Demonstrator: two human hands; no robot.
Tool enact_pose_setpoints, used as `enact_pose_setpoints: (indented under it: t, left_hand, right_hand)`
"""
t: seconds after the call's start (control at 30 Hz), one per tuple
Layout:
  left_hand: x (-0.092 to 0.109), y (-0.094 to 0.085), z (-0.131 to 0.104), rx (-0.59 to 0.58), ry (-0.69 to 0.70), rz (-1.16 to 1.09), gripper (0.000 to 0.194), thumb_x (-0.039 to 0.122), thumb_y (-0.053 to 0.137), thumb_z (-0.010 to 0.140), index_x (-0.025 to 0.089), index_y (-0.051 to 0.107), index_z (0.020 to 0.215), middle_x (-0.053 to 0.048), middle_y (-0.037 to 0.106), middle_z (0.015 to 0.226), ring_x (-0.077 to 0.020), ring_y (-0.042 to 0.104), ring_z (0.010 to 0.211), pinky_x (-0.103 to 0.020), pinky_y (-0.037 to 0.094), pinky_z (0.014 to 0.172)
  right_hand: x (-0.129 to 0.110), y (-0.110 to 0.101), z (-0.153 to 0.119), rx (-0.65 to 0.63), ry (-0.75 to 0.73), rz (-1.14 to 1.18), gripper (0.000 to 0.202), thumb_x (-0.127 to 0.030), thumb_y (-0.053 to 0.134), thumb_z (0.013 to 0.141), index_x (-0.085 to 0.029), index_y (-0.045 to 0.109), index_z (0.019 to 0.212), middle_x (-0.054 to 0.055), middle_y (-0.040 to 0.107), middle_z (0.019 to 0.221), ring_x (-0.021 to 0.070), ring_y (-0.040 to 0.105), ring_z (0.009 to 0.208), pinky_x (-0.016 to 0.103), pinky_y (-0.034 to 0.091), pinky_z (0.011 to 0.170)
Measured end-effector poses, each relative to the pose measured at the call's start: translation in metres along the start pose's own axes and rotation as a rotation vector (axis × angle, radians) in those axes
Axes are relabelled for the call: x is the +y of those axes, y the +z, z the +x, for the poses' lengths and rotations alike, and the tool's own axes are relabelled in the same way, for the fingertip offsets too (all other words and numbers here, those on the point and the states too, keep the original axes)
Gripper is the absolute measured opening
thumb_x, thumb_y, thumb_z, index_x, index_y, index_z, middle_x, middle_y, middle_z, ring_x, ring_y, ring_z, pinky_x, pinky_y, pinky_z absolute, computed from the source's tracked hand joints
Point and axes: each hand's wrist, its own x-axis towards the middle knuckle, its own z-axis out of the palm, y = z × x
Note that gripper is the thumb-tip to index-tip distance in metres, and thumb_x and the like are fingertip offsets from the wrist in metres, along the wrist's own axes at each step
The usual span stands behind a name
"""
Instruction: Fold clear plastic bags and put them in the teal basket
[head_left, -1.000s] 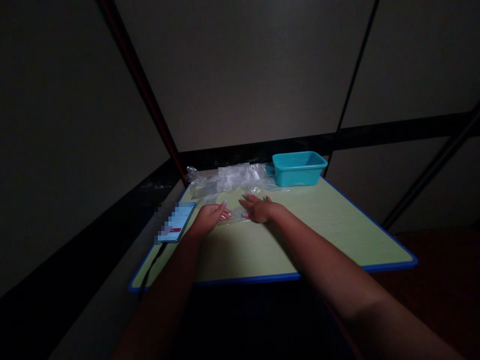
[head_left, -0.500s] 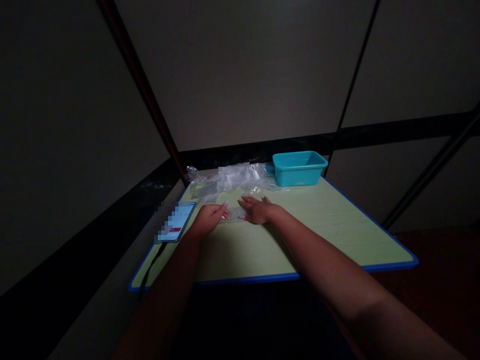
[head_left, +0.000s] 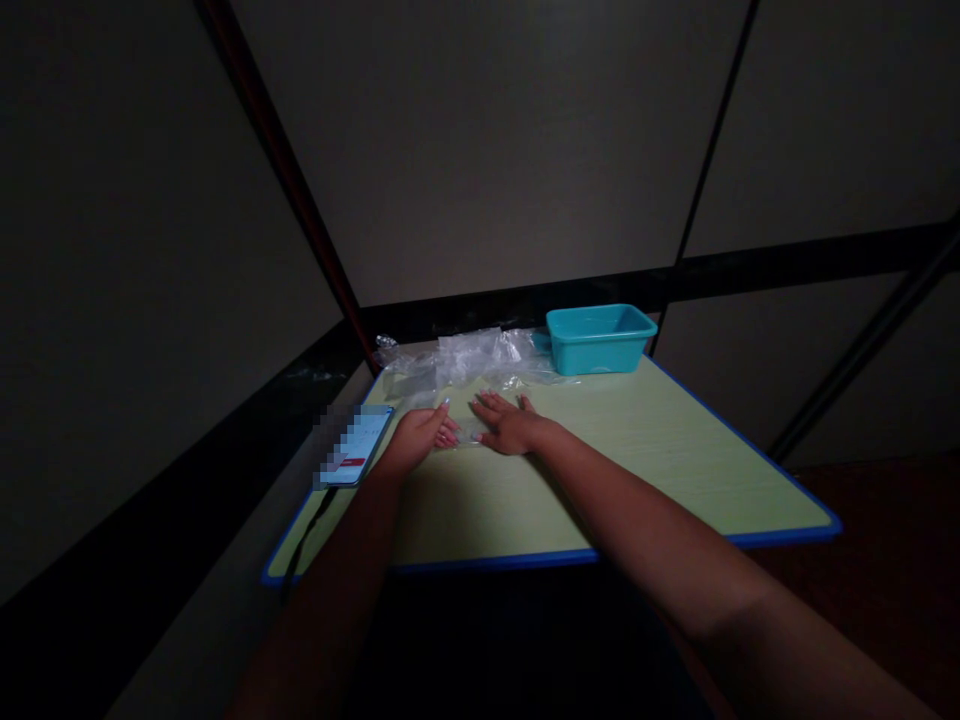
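A small clear plastic bag (head_left: pixel 466 432) lies flat on the table between my two hands. At its left end, my left hand (head_left: pixel 420 438) is closed on the edge, thumb on the upper side and fingers curled. My right hand (head_left: pixel 510 426) rests palm down over the right part of the bag with fingers spread, hiding that end. Just beyond my hands, several crumpled clear plastic bags (head_left: pixel 472 360) are spread along the back of the table.
The pale green table (head_left: pixel 660 460) has a blue edge. A turquoise basket (head_left: pixel 600 352) stands at the back right. Left of my hand lies a phone (head_left: pixel 364 440), partly blurred, with a black strap (head_left: pixel 309 530) hanging over the front edge. Walls rise behind and left.
My right hand has slid slightly left along the small bag, so less of the plastic shows between my hands. My left hand stays almost in place.
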Motion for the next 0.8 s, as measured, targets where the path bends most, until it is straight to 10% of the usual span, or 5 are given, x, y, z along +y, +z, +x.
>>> enact_pose_setpoints:
  t: [0.43, 0.8]
  left_hand:
    - [-0.002, 0.000, -0.001, -0.006, -0.020, -0.045, 0.059, 0.068, 0.045, 0.075, 0.013, 0.064, 0.077, -0.008, 0.069, 0.079, -0.0123, 0.061, 0.051, -0.025, 0.047, 0.051]
    - [-0.005, 0.000, 0.002, -0.030, -0.029, -0.069, 0.058, 0.069, 0.047, 0.074, 0.013, 0.062, 0.071, -0.007, 0.066, 0.060, -0.0148, 0.061, 0.053, -0.027, 0.048, 0.055]
  right_hand:
    - [-0.004, 0.001, -0.001, 0.000, 0.026, 0.003, 0.078, -0.057, 0.039, 0.083, -0.024, 0.008, 0.146, 0.007, 0.000, 0.153, 0.0287, -0.002, 0.138, 0.061, 0.000, 0.104]
    - [0.000, -0.015, -0.007, -0.072, 0.105, -0.027, 0.069, -0.050, 0.035, 0.087, -0.024, 0.009, 0.146, 0.006, -0.001, 0.152, 0.0263, -0.004, 0.138, 0.061, 0.002, 0.104]
